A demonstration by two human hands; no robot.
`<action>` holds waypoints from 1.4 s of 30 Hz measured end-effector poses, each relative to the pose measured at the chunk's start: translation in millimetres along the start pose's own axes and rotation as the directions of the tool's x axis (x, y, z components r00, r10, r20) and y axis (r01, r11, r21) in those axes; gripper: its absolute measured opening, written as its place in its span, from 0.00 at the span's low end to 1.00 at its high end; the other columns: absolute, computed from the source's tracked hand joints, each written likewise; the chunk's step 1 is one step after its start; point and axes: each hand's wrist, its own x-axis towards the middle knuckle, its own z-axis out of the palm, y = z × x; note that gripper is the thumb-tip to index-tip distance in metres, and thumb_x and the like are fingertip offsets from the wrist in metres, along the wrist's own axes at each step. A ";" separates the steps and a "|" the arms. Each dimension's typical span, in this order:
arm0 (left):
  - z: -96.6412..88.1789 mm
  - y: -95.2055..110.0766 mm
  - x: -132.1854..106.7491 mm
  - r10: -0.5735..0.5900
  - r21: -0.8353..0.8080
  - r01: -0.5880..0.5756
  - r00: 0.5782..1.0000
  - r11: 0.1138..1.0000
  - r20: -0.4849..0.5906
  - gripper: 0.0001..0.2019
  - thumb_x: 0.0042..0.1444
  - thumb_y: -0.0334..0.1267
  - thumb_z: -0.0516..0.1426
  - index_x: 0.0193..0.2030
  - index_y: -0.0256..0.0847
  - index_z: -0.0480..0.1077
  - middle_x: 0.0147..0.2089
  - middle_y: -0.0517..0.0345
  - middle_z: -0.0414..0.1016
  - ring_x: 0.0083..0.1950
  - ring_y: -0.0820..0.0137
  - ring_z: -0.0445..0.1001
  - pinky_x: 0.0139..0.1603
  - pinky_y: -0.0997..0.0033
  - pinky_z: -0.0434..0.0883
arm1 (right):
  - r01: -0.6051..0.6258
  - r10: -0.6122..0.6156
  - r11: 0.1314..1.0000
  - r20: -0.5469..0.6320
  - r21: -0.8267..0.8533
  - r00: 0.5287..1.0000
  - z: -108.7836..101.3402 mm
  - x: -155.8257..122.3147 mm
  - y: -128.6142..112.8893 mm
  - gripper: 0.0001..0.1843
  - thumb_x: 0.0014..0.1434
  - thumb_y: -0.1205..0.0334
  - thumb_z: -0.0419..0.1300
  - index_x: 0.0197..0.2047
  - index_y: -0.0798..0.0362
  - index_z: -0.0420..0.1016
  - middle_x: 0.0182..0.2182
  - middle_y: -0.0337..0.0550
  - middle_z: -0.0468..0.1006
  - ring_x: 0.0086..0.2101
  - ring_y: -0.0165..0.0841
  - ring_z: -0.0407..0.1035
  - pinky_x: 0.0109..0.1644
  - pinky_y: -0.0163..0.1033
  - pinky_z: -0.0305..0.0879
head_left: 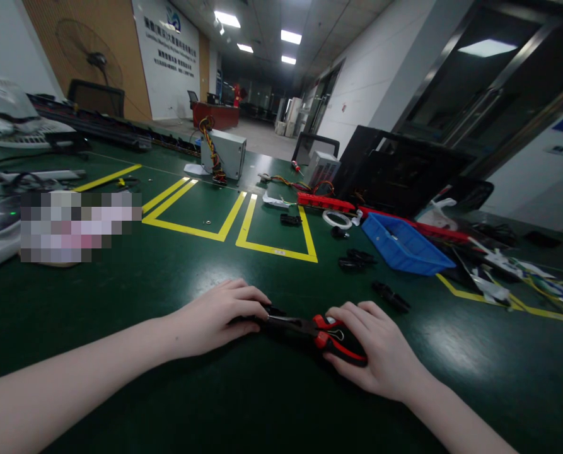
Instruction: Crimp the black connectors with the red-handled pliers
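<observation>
Near the middle of the green table, my right hand is closed round the red and black handles of needle-nose pliers. Their slim jaws point left, toward my left hand. The fingers of that hand are pinched together at the jaw tips, on a small black part that is mostly hidden by the fingers and jaws. Its exact kind does not show. To the right of the pliers lie black connector-like pieces, with more farther back.
A blue plastic bin stands at the right, beside a white ring and a red strip. Yellow tape marks the green table. Behind are a power supply box with cables and a black panel.
</observation>
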 end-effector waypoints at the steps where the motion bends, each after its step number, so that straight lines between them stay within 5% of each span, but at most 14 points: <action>1: -0.2 0.1 -0.2 -0.001 -0.003 0.001 1.000 1.000 0.002 0.13 0.64 0.29 0.56 0.52 0.47 0.73 0.59 0.57 0.72 0.56 0.62 0.68 0.55 0.59 0.68 | 0.002 -0.002 1.000 -0.002 -0.002 1.000 -0.6 0.0 -0.1 0.22 0.56 0.54 0.63 0.51 0.54 0.67 0.40 0.48 0.79 0.34 0.36 0.70 0.39 0.43 0.65; 26: 0.7 -0.8 -0.3 -0.001 -0.005 0.001 1.000 1.000 -0.001 0.13 0.63 0.28 0.57 0.52 0.47 0.73 0.59 0.56 0.72 0.56 0.61 0.68 0.55 0.58 0.68 | -0.014 0.016 0.999 -0.077 0.037 0.997 1.1 -0.7 2.9 0.23 0.55 0.56 0.63 0.54 0.51 0.68 0.44 0.50 0.78 0.44 0.43 0.73 0.47 0.50 0.70; 35: 1.6 0.1 -1.1 0.001 -0.043 -0.003 1.000 0.999 -0.031 0.12 0.64 0.30 0.56 0.51 0.46 0.74 0.58 0.54 0.72 0.57 0.62 0.70 0.56 0.58 0.68 | 0.055 -0.049 0.998 -0.245 0.019 0.968 1.9 -3.0 -2.9 0.28 0.54 0.56 0.66 0.57 0.50 0.66 0.43 0.49 0.78 0.42 0.43 0.75 0.46 0.51 0.73; 42: 3.2 -7.0 -0.8 -0.010 -0.058 0.011 1.000 0.998 0.018 0.12 0.64 0.32 0.56 0.52 0.48 0.73 0.60 0.55 0.71 0.58 0.61 0.68 0.57 0.57 0.67 | 0.162 -0.154 0.987 -0.325 0.000 0.933 2.3 -5.2 -10.2 0.16 0.53 0.61 0.67 0.45 0.49 0.69 0.46 0.51 0.78 0.42 0.38 0.76 0.40 0.42 0.75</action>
